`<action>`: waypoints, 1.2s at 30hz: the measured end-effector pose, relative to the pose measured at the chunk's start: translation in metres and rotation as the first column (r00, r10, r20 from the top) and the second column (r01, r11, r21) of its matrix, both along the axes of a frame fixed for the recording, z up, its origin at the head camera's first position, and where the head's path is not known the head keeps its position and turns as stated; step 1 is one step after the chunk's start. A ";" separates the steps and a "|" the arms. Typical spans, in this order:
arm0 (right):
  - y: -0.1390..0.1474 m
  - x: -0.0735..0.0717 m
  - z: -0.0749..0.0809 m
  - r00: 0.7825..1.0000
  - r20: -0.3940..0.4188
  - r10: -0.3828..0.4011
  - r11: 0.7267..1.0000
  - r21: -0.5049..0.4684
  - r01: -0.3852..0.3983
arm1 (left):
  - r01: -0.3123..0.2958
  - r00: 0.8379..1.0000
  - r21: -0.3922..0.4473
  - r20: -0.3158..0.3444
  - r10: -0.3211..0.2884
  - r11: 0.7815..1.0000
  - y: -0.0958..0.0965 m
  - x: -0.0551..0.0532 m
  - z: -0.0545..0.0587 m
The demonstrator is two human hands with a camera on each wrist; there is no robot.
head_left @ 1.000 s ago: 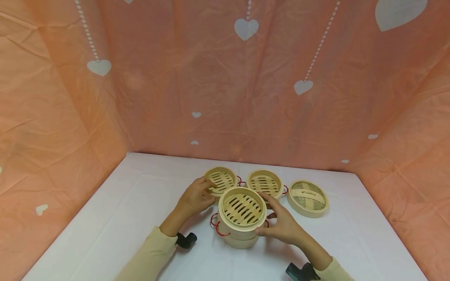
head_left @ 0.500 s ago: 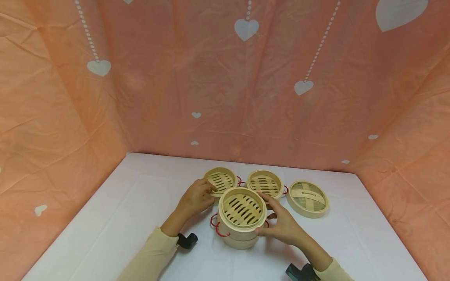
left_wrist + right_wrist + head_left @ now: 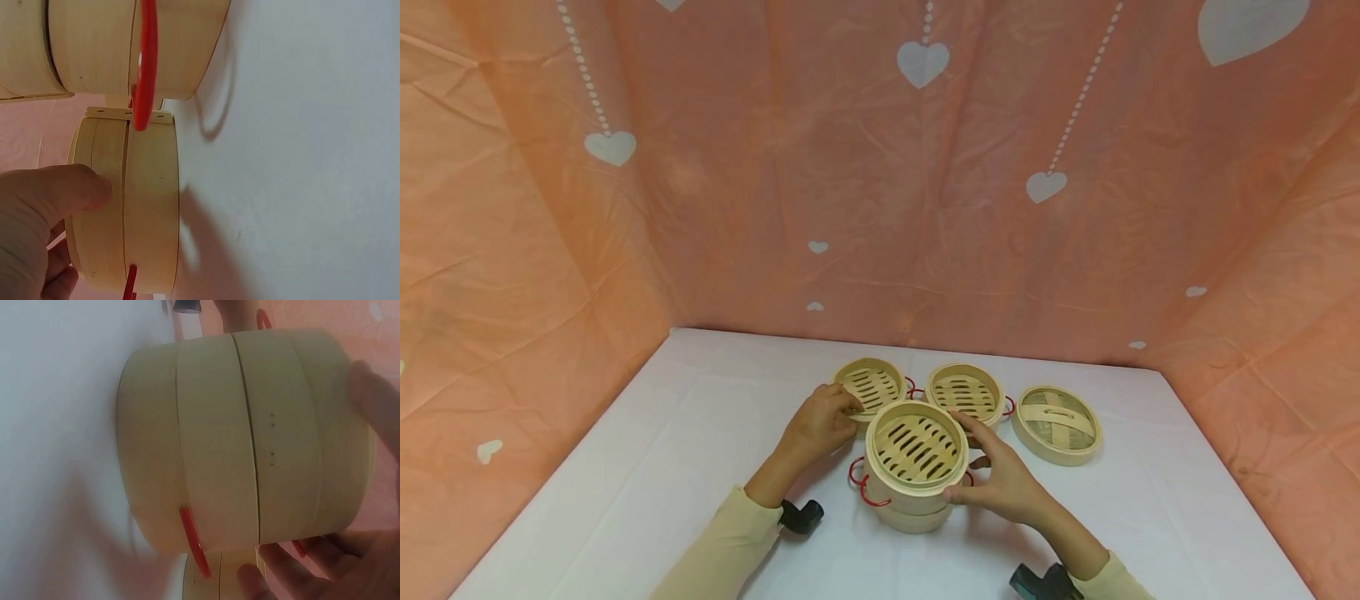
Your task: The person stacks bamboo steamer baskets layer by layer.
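Note:
Two bamboo steamer baskets (image 3: 917, 506) stand stacked at the middle of the table, with slatted floors and red loop handles. My right hand (image 3: 1003, 482) holds the upper basket from the right, thumb at the front of the rim and fingers behind. The right wrist view shows the seam (image 3: 249, 425) between the two tiers. Behind the stack to the left is another steamer basket (image 3: 871, 364). My left hand (image 3: 818, 427) grips its near left rim, with the thumb (image 3: 87, 187) against the outer wall and the other fingers over the rim, partly hidden.
A further steamer basket (image 3: 964, 369) with red handles sits behind the stack on the right. Beside it lies a woven bamboo lid (image 3: 1057, 429) with a strap handle. The white tabletop (image 3: 647, 467) meets orange cloth walls (image 3: 865, 167) printed with hearts.
My left fingers have drawn in slightly on the rim of the back left basket. The right hand and the stack have stayed in place.

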State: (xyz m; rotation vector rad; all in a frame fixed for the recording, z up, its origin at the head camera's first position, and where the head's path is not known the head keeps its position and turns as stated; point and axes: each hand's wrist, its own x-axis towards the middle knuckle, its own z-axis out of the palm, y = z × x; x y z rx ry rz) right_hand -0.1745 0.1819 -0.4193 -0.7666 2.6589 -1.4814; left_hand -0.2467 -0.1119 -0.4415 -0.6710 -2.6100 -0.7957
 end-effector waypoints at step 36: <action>0.000 0.002 0.002 0.999 -0.006 -0.035 0.999 -0.020 0.035 | -0.034 0.982 0.024 -0.186 0.038 0.999 -0.005 0.011 0.007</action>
